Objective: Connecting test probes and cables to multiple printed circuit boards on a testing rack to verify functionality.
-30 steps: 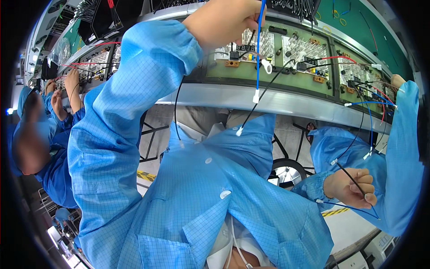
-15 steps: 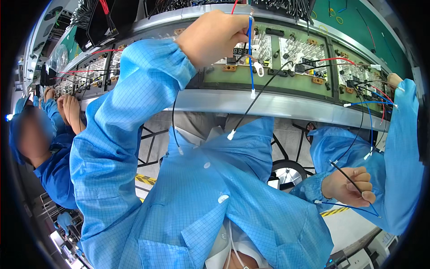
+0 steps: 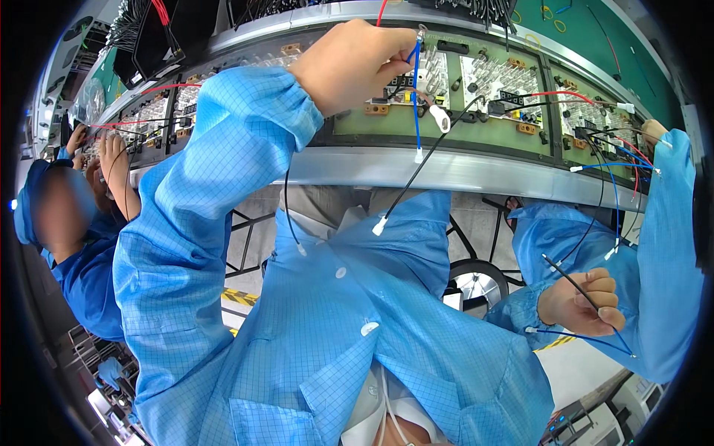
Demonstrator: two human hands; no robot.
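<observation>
At the top centre, my left hand (image 3: pixel 349 65) is closed in a pinch on a blue wire (image 3: pixel 417 111) near its upper, metal-tipped end. The wire hangs down over a circuit board (image 3: pixel 428 74), its white connector at the bench edge. Beside it is a short lead with a pale ring-shaped end (image 3: pixel 440 119); whether my fingers touch it cannot be told. At the lower right, my right hand (image 3: pixel 584 301) is closed around a black wire (image 3: pixel 569 276). A second blue wire (image 3: pixel 595 339) meets it at a tip below the fingers.
Boards in green frames (image 3: pixel 513 134) line the metal-edged bench (image 3: pixel 491 175). Black wires with white connectors (image 3: pixel 380 225) hang over the front edge. A co-worker's sleeve (image 3: pixel 669 253) reaches the bench at right; another person's hands (image 3: pixel 111 160) work at left. Dark bundled wires (image 3: pixel 476 15) lie behind.
My left hand stays nearly still, while the ring-ended lead swings slightly right and down. My right hand tilts the black wire, its upper end shifting up and left. The left co-worker's hands move.
</observation>
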